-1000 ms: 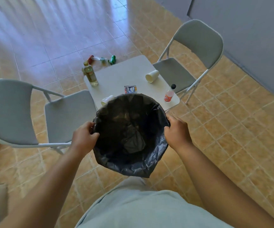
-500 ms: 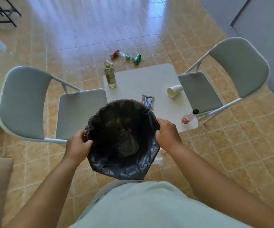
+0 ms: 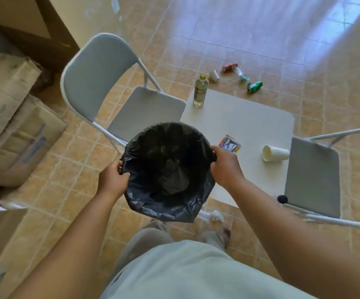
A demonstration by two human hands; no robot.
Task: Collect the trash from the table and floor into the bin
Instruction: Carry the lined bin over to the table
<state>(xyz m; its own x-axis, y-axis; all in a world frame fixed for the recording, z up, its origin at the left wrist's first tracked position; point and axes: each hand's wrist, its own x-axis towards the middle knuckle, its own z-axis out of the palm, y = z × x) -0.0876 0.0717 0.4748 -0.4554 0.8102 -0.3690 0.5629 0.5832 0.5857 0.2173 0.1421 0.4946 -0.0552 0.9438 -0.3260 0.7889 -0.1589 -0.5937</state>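
Observation:
I carry a round bin (image 3: 144, 203) lined with a black bag in front of me. My left hand (image 3: 112, 180) grips its left rim and my right hand (image 3: 225, 167) grips its right rim. On the small white table (image 3: 250, 117) stand a yellowish bottle (image 3: 200, 91), a snack wrapper (image 3: 229, 144) and a tipped white paper cup (image 3: 275, 153). A black bottle cap (image 3: 282, 199) shows past my right forearm. On the floor beyond the table lie a paper cup (image 3: 214, 76), a red can (image 3: 229, 67), a crushed clear bottle (image 3: 242, 75) and a green can (image 3: 254, 86). A crumpled tissue (image 3: 217, 216) lies near my foot.
A grey folding chair (image 3: 101, 76) stands left of the table and another (image 3: 312, 175) on its right. Cardboard boxes (image 3: 12, 130) are stacked at the left by a dark wooden frame (image 3: 53, 35). Tiled floor stretches beyond the table.
The view has swung to the left around the table, bringing the boxes into sight. Both hands keep their grip on the bin, which stays in front of me.

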